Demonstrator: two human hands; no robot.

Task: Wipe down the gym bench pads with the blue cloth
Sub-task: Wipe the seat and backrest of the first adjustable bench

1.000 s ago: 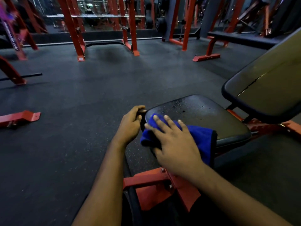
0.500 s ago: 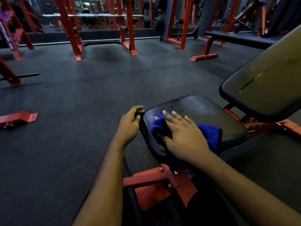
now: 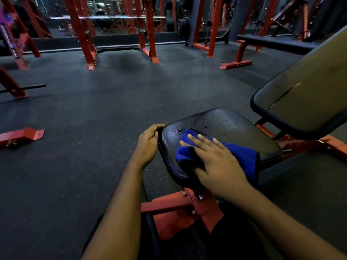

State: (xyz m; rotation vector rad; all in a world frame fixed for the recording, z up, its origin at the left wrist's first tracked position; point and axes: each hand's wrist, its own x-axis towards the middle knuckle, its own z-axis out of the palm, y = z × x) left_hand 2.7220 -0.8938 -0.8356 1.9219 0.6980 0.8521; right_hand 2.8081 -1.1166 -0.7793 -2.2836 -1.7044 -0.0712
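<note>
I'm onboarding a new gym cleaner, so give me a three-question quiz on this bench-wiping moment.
1. True or false: the right hand presses the blue cloth with flat fingers.
2. The cloth lies on: A) the floor, B) the seat pad, C) the tilted back pad.
3. Fill in: the left hand grips the seat pad's ____.
Key: 1 true; 2 B; 3 edge.
</note>
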